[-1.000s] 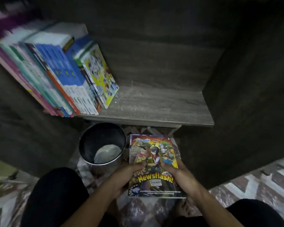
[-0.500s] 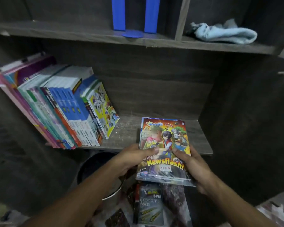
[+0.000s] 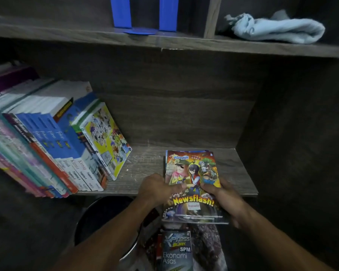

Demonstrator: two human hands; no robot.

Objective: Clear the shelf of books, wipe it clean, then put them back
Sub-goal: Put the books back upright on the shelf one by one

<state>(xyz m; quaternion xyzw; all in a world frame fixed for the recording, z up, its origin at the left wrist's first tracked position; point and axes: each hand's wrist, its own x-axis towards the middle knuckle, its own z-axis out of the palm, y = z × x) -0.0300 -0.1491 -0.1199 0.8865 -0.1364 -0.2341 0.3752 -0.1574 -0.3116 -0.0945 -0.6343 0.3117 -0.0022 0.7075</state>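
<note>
the thin, glossy newsflash comic (image 3: pixel 192 184) sits over the right part of the grey wood-grain shelf board (image 3: pixel 145 167), its near end past the board's front edge. the left hand (image 3: pixel 155 189) and right hand (image 3: pixel 225 194) clamp its long sides, thumbs on the cover, other fingers hidden beneath. slim paperbacks (image 3: pixel 53 145) lean at the board's left end, cropped. below the board, a round pail (image 3: pixel 106 222) is dim.

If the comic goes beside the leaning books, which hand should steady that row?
Left hand, probably: it grips the comic on the side facing the leaning books; the right hand would cross over.
</note>
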